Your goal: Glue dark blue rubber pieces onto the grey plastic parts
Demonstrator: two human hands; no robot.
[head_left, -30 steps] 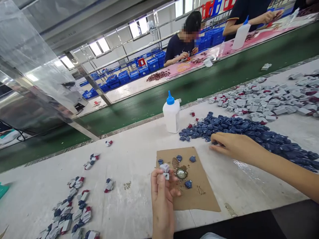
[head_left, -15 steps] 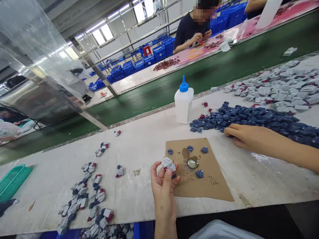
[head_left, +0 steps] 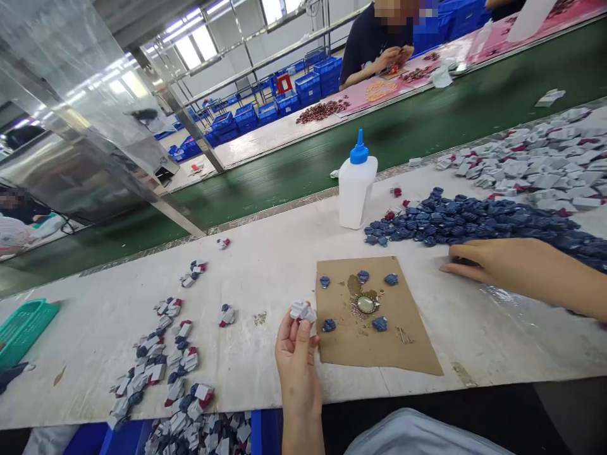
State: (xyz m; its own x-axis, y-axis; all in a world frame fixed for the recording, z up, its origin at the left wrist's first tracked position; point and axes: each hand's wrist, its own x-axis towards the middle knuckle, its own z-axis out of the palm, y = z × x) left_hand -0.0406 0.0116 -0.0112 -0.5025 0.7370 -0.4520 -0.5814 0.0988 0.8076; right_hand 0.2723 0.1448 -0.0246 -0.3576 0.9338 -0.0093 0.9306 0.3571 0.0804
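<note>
My left hand [head_left: 300, 360] is closed on a small white-grey plastic piece [head_left: 302, 311] with a bit of dark red under it, held just left of a brown cardboard sheet [head_left: 417, 354]. On that sheet lie several small dark blue pieces [head_left: 380, 324] around a round, pale-centred lid [head_left: 366, 304] on a brown stain. My right hand [head_left: 516, 268] rests at the front edge of a heap of dark blue pieces [head_left: 474, 218]. Its thumb and forefinger are apart, with a dark gap between them; the other fingers are mostly hidden.
A white bottle with a blue nozzle [head_left: 356, 189] stands behind the cardboard. White-grey pieces [head_left: 545, 161] are heaped at the back right. Joined clusters [head_left: 152, 354] lie at left, near a green basket [head_left: 28, 328]. Across the green belt [head_left: 265, 183], a person [head_left: 365, 47] works.
My left hand has shifted left off the cardboard with its piece, uncovering a blue piece there. My right hand has moved right along the heap, thumb and forefinger now parted. The view has shifted slightly.
</note>
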